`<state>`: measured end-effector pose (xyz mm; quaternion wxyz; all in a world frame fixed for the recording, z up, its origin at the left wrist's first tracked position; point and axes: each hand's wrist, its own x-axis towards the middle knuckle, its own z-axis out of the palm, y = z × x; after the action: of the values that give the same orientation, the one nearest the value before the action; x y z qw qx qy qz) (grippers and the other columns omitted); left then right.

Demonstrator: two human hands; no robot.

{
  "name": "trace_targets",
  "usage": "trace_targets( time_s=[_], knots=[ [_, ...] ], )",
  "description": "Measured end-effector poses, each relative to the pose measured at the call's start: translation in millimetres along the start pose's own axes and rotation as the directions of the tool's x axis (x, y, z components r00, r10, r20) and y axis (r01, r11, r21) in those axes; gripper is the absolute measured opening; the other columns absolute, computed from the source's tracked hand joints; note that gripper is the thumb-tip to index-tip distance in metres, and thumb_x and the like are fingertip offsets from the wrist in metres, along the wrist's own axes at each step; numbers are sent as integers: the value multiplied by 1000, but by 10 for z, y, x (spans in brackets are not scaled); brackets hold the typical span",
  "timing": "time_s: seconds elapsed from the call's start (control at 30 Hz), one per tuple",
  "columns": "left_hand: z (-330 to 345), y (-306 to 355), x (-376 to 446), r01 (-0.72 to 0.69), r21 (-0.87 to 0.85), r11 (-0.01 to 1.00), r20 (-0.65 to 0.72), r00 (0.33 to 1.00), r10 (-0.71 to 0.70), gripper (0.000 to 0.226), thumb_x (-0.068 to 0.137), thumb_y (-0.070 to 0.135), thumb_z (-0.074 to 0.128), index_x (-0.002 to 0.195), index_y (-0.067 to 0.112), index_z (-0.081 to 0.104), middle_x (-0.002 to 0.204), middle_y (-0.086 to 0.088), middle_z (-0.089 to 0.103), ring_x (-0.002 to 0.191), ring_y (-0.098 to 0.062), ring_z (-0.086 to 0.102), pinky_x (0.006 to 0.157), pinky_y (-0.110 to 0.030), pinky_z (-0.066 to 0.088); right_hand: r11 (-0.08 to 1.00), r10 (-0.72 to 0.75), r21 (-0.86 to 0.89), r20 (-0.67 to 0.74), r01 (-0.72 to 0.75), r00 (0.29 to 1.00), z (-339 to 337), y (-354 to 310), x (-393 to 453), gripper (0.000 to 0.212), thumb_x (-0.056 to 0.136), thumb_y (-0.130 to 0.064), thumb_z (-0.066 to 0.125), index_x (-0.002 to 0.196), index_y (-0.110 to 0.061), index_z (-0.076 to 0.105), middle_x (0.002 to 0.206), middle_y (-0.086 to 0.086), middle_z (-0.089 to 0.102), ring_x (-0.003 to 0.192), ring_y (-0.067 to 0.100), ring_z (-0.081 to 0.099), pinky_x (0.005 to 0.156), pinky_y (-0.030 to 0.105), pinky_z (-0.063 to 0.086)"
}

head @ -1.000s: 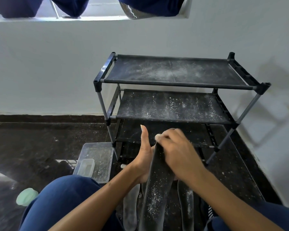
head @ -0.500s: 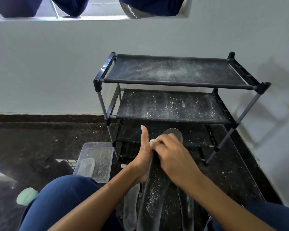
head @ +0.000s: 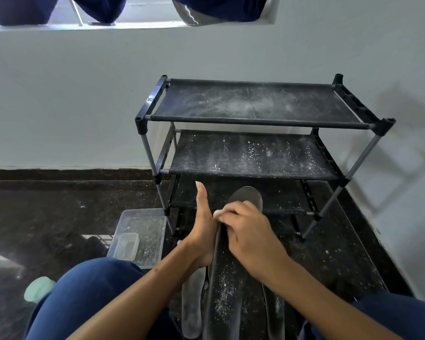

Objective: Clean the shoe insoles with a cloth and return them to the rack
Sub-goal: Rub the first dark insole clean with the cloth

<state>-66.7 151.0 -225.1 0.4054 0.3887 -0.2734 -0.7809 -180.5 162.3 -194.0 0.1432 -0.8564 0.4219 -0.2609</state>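
Head camera, looking forward and down from a seated person with blue trousers: both bare hands meet over a long, dark grey shoe insole [head: 221,298] held roughly lengthwise, its rounded toe end pointing away toward the rack. The left hand [head: 203,231] supports the insole from its left edge, fingers hidden beneath, thumb standing straight up; its grip is a loose cradle, not a fist. The right hand [head: 248,231] lies curled over the top of the insole, fingers closed on something pale at their tips, probably the cloth, though too little shows to be sure.

Compared with a second ago, the right hand has slid back toward the body. The toe end, then covered by the knuckles, now shows bare beyond the fingers and looks free of powder. White specks remain on the near half of the insole. This reads as a wiping stroke travelling from toe toward heel, with the lower half not yet done.

Two more grey insoles [head: 191,305] lie on the dark speckled floor [head: 59,212] under the hands, one either side of the held one, both dusty. The black three-tier shoe rack [head: 255,121] with fabric shelves stands just ahead against a white wall, its shelves dusted white and holding no insoles. A clear plastic tub [head: 142,234] sits left of the rack.
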Motion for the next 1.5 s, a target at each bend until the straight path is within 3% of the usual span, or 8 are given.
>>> trace_targets(
  time_s=[0.27, 0.6, 0.73, 0.9, 1.03, 1.17, 1.3, 1.5],
  knots=[
    [17, 96, -82, 6, -66, 998, -39, 999, -9, 125, 55, 97, 7, 103, 2, 73, 107, -24, 68, 98, -34, 68, 84, -41, 54, 924, 216, 327, -13, -200, 976, -129, -66, -10, 21, 82, -6, 63, 93, -18, 76, 90, -8, 71, 80, 0, 65, 72, 5, 47],
    [-14, 100, -42, 13, -99, 995, -64, 998, -20, 145, 42, 103, 29, 126, -13, 51, 135, -33, 45, 130, -44, 43, 111, -48, 34, 962, 123, 245, 7, -121, 992, 5, -119, -49, 13, 82, -8, 62, 84, -9, 75, 82, -6, 62, 72, 2, 58, 69, 13, 47],
    [-23, 137, -47, -32, -51, 998, -66, 997, 29, 130, 55, 97, 7, 104, -5, 70, 105, -27, 67, 92, -35, 67, 87, -39, 55, 928, 138, 326, 151, -181, 979, -49, -181, -108, 9, 74, -11, 66, 75, -11, 75, 76, -8, 64, 71, 3, 59, 62, 5, 40],
    [-111, 65, 58, 27, 28, 999, -137, 990, -23, 107, 64, 93, 5, 52, 5, 65, 55, -11, 62, 58, -19, 64, 61, -25, 54, 958, 145, 265, -126, -108, 981, -109, -108, -6, 15, 74, -13, 63, 83, -14, 75, 79, -7, 65, 69, 5, 61, 66, 13, 47],
    [-111, -18, 141, 99, -39, 994, -201, 974, -105, 118, 46, 98, 46, 117, 4, 48, 122, -28, 46, 109, -38, 48, 104, -39, 36, 985, 117, 134, -55, -109, 992, 5, -145, -36, 12, 80, -10, 59, 82, -10, 71, 80, -3, 58, 68, 7, 54, 66, 18, 45],
    [-158, 25, 71, 27, -24, 999, -212, 977, -32, 70, 80, 65, 46, 91, -3, 60, 77, -21, 61, 64, -25, 60, 61, -25, 49, 971, 175, 174, -35, -166, 984, 53, -175, -82, 14, 72, -13, 63, 58, -12, 60, 64, -8, 49, 53, 4, 46, 58, 2, 32],
    [-144, 84, 46, 14, 6, 1000, -185, 983, -13, 77, 81, 58, 51, 119, -9, 58, 123, -33, 53, 94, -34, 56, 85, -38, 45, 973, 173, 154, 1, -171, 985, 46, -166, -72, 12, 72, -13, 67, 60, -17, 64, 64, -10, 48, 59, 0, 49, 68, 0, 31],
    [-146, 9, 80, 92, 30, 995, -145, 986, -87, 75, 93, 62, 29, 53, 9, 65, 57, -6, 62, 53, -17, 60, 57, -26, 49, 969, 199, 179, -160, -169, 967, -32, -13, 34, 12, 79, -12, 62, 83, -13, 73, 78, -1, 62, 67, 11, 61, 63, 30, 52]
  ],
)
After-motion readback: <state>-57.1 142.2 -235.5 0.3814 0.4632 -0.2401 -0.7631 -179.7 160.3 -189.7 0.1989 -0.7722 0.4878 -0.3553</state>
